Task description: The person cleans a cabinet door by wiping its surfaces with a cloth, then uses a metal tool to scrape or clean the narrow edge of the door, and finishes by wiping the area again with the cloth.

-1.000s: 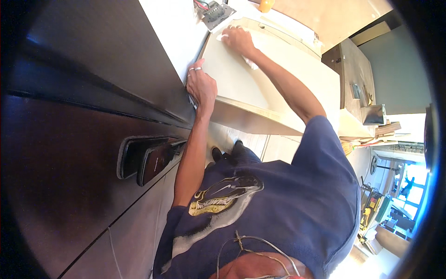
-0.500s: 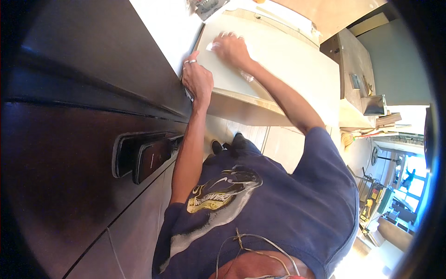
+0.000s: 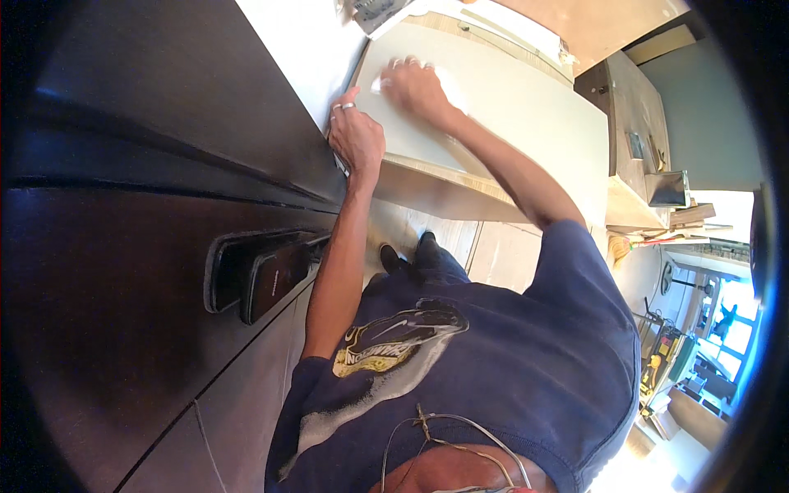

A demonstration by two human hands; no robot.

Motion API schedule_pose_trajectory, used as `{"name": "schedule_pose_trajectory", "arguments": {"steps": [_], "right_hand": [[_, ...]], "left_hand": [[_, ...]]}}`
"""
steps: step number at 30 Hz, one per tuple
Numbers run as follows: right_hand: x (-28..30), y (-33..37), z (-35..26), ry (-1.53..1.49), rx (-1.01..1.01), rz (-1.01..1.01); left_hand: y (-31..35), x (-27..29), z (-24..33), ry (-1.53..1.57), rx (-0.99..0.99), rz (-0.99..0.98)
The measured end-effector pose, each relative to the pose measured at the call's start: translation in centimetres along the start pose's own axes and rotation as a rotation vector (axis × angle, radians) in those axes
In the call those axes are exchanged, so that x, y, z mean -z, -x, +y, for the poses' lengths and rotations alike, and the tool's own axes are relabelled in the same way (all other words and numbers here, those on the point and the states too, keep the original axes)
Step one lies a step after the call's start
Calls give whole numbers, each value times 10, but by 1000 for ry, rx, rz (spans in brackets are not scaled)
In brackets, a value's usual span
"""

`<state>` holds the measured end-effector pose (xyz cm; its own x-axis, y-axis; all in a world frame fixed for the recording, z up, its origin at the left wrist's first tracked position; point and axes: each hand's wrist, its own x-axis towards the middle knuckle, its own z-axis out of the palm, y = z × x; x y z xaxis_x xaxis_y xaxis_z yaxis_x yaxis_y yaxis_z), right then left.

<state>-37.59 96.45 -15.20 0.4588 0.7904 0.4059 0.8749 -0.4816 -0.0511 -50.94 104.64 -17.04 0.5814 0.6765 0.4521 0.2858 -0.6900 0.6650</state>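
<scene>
A pale, smooth board (image 3: 526,99) lies across a wooden cabinet in front of me. My right hand (image 3: 417,94) presses down on its face, closed over a crumpled white cloth (image 3: 452,89) that shows on both sides of the fingers; the hand is slightly smeared by motion. At the board's left end my left hand (image 3: 357,138) is closed against the edge, its fingers curled and a ring on one of them. A thin greyish thing (image 3: 340,164) peeks out below that hand, but what the fingers hold is hidden.
Dark brown panels (image 3: 123,287) with two black rounded-rectangle items (image 3: 271,283) rise close on my left. Beyond the board's far left corner sits a grey metal device (image 3: 374,12). To the right stand a wooden cabinet (image 3: 637,107), wood offcuts (image 3: 692,215) and a broom (image 3: 620,246).
The whole view has shifted slightly to the right. My right hand stays on the board with the cloth, moved only a little; my left hand keeps its place at the edge.
</scene>
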Motion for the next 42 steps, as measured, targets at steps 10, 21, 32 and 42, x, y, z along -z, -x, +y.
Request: {"name": "schedule_pose_trajectory", "arguments": {"steps": [10, 21, 32, 42], "right_hand": [[5, 15, -15, -31, 42, 15], [16, 14, -27, -99, -26, -73], [17, 46, -37, -159, -83, 65], [29, 103, 18, 152, -444, 10]], "left_hand": [[-5, 1, 7, 7, 42, -40], [-4, 8, 4, -22, 59, -59], [2, -3, -10, 41, -7, 6], [9, -9, 18, -12, 5, -44]]}}
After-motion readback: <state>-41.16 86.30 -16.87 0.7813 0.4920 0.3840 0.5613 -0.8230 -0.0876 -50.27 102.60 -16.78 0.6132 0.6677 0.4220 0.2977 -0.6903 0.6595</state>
